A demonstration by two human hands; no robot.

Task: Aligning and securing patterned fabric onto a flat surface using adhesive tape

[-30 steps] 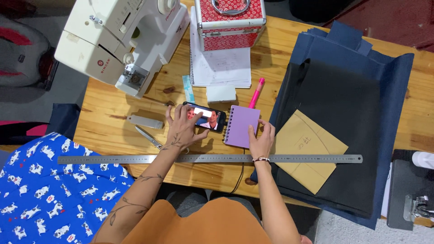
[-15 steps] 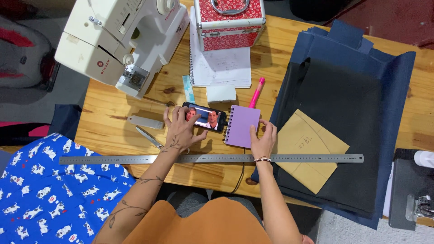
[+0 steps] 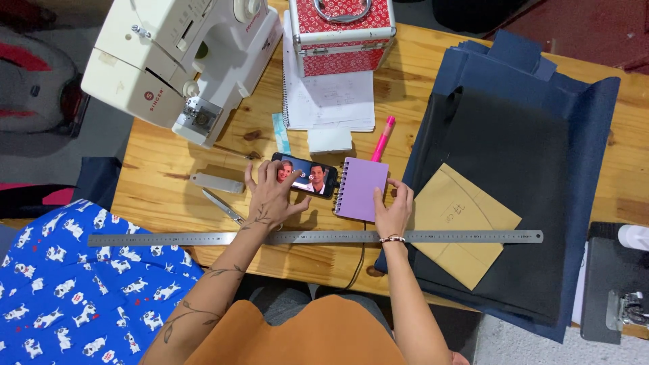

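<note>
Near the front edge of the wooden desk (image 3: 155, 172), a long steel ruler (image 3: 314, 237) is laid parallel to that edge. Left hand (image 3: 270, 196): fingers spread, resting flat on a phone (image 3: 305, 176). Right hand (image 3: 394, 209): fingers loosely spread, touching the lower right edge of a purple notebook (image 3: 362, 188) just beside the phone. Dark cloth (image 3: 514, 189) with a tan paper pattern (image 3: 463, 223) is draped over the right edge. Bare wood is left open between ruler and sewing machine (image 3: 179, 57).
</note>
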